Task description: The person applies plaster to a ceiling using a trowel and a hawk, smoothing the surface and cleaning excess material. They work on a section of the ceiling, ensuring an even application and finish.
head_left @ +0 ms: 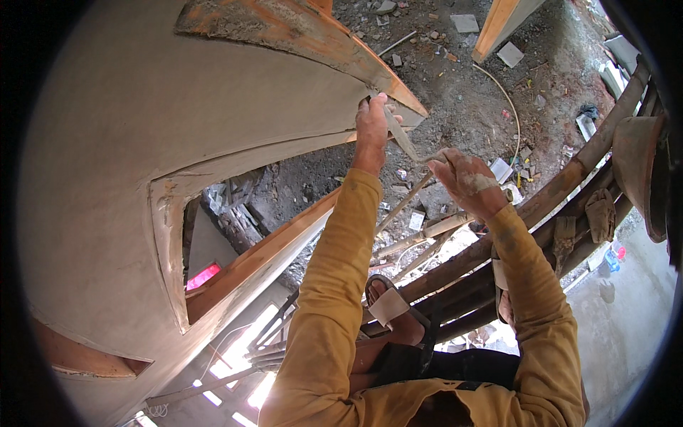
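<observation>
A thin, flat, grey trowel-like tool (404, 139) slants between my two hands beside the pointed end of a grey plastered wall (263, 92). My left hand (371, 132) is closed around its upper part, right at the wall's edge. Smeared with pale plaster, my right hand (469, 181) is closed on the lower end, whose grip is hidden by the fingers. Just above my left hand, a mortar-stained wooden board (284, 43) runs along the wall's upper edge and narrows to a point.
Wooden poles (455, 274) form a scaffold under my sandalled feet (388, 302). At the right are a bowl-shaped basin (640, 174) and a brush (564, 238). Rubble-strewn ground (441, 64) lies far below. A wood-lined opening (178, 249) cuts through the wall at left.
</observation>
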